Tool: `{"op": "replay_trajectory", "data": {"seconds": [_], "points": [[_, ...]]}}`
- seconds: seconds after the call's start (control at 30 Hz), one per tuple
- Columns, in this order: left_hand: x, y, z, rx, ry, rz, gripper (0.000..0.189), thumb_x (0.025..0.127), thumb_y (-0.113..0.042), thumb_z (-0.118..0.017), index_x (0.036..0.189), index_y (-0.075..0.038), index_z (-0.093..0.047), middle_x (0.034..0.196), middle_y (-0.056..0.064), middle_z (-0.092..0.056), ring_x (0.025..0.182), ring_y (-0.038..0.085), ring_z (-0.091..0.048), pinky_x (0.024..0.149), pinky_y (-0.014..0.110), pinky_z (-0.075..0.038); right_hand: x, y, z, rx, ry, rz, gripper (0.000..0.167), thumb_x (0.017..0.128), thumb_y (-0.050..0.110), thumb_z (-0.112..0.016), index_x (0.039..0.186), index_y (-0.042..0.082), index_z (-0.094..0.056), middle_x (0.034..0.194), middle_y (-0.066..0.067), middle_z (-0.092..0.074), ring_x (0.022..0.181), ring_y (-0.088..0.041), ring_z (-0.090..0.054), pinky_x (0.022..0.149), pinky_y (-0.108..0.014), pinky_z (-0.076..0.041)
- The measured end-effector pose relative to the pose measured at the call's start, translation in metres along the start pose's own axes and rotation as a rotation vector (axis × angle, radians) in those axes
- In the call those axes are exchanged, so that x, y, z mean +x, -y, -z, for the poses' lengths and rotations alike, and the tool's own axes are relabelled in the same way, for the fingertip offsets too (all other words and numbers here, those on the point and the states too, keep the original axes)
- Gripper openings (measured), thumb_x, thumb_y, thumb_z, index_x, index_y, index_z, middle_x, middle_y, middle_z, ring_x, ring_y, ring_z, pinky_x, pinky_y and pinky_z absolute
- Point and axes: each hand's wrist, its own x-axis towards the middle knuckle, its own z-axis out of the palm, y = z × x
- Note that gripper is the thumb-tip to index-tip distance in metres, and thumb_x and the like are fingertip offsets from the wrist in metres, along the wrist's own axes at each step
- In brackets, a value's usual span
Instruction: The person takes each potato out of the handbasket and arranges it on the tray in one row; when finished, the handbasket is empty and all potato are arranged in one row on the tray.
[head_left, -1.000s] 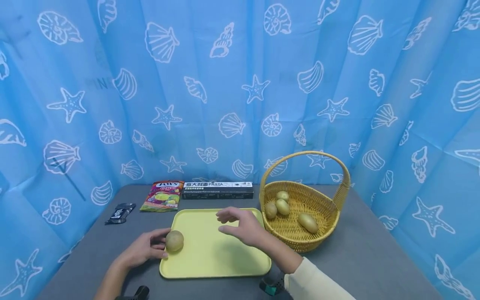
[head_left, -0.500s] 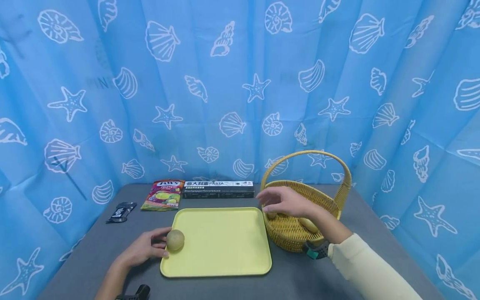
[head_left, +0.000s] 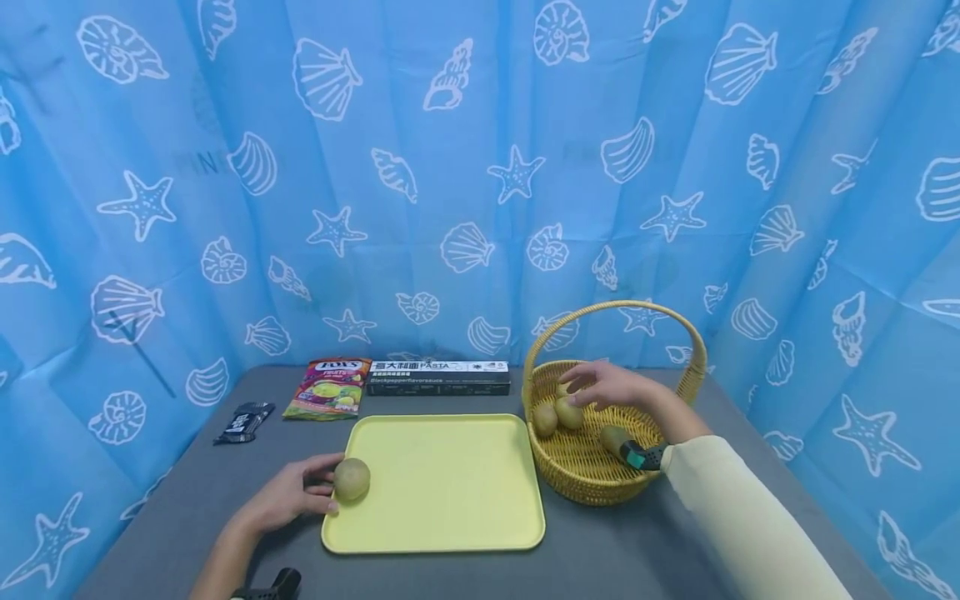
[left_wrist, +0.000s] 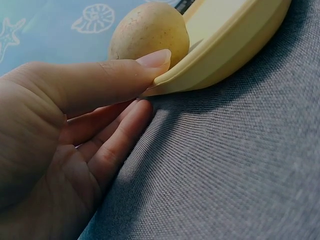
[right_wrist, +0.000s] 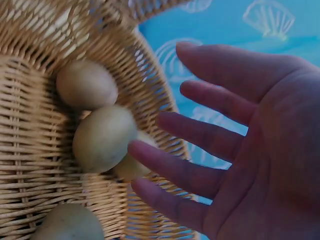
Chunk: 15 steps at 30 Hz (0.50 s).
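At the left edge of the yellow tray (head_left: 442,487), my left hand (head_left: 285,498) holds the rim, thumb on top and other fingertips at its underside. A round potato (head_left: 352,481) sits on the tray right against that thumb; in the left wrist view the thumb partly covers the potato (left_wrist: 150,35). My right hand (head_left: 611,387) hovers over the wicker basket (head_left: 592,487), fingers spread and nothing held. Just past its fingertips, in the right wrist view, lies a potato (right_wrist: 105,139) among several others, one of them a potato (right_wrist: 86,85) nearer the basket wall.
The basket's tall arched handle (head_left: 615,303) rises above my right forearm. Behind the tray stand a black pasta box (head_left: 438,379) and a candy bag (head_left: 327,390). A small black packet (head_left: 243,422) lies at the left. A blue shell-print curtain (head_left: 480,183) closes off the back.
My right hand has moved right from over the tray to over the basket, its fingers reaching down toward the potatoes. My left hand and the tray potato have stayed put.
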Motion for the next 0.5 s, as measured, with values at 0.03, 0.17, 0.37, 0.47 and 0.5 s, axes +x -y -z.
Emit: {"op": "replay_trajectory", "data": {"seconds": [0.03, 0.17, 0.37, 0.47, 0.5], "points": [[0.000, -0.001, 0.000, 0.000, -0.001, 0.004, 0.084, 0.078, -0.025, -0.083, 0.144, 0.006, -0.041, 0.128, 0.020, -0.056, 0.112, 0.033, -0.057, 0.092, 0.042, -0.054, 0.002, -0.004, -0.001, -0.003, -0.001, -0.011, 0.051, 0.094, 0.018, -0.063, 0.137, -0.005, -0.047, 0.135, -0.031, -0.048, 0.113, -0.039, -0.056, 0.088, -0.053, -0.053], [0.000, -0.003, 0.000, -0.004, -0.011, 0.019, 0.085, 0.077, -0.025, -0.083, 0.144, 0.004, -0.041, 0.129, 0.020, -0.055, 0.113, 0.032, -0.056, 0.092, 0.042, -0.054, 0.008, -0.016, -0.005, -0.036, -0.012, -0.049, 0.054, 0.093, 0.019, -0.064, 0.139, -0.004, -0.047, 0.136, -0.030, -0.047, 0.110, -0.036, -0.058, 0.087, -0.055, -0.052], [0.000, -0.003, 0.000, -0.010, -0.010, 0.022, 0.085, 0.077, -0.025, -0.083, 0.144, 0.005, -0.041, 0.130, 0.020, -0.055, 0.113, 0.032, -0.056, 0.092, 0.042, -0.053, 0.017, -0.018, -0.009, -0.136, -0.043, -0.051, 0.050, 0.089, 0.013, -0.068, 0.135, -0.002, -0.053, 0.131, -0.028, -0.052, 0.111, -0.040, -0.057, 0.082, -0.052, -0.054], [0.000, -0.001, 0.000, -0.019, -0.006, 0.021, 0.084, 0.077, -0.024, -0.083, 0.144, 0.005, -0.041, 0.130, 0.020, -0.054, 0.113, 0.033, -0.056, 0.092, 0.042, -0.054, 0.019, -0.017, -0.012, -0.209, -0.042, -0.039, 0.050, 0.087, 0.011, -0.069, 0.134, -0.001, -0.055, 0.130, -0.027, -0.054, 0.117, -0.044, -0.052, 0.086, -0.051, -0.053], [0.000, -0.001, 0.000, -0.020, -0.004, 0.019, 0.084, 0.077, -0.024, -0.083, 0.144, 0.005, -0.041, 0.130, 0.020, -0.054, 0.113, 0.033, -0.056, 0.092, 0.042, -0.053, 0.019, -0.016, -0.013, -0.225, -0.039, -0.035, 0.050, 0.087, 0.010, -0.069, 0.133, -0.001, -0.056, 0.130, -0.026, -0.054, 0.119, -0.045, -0.050, 0.089, -0.052, -0.052]]}}
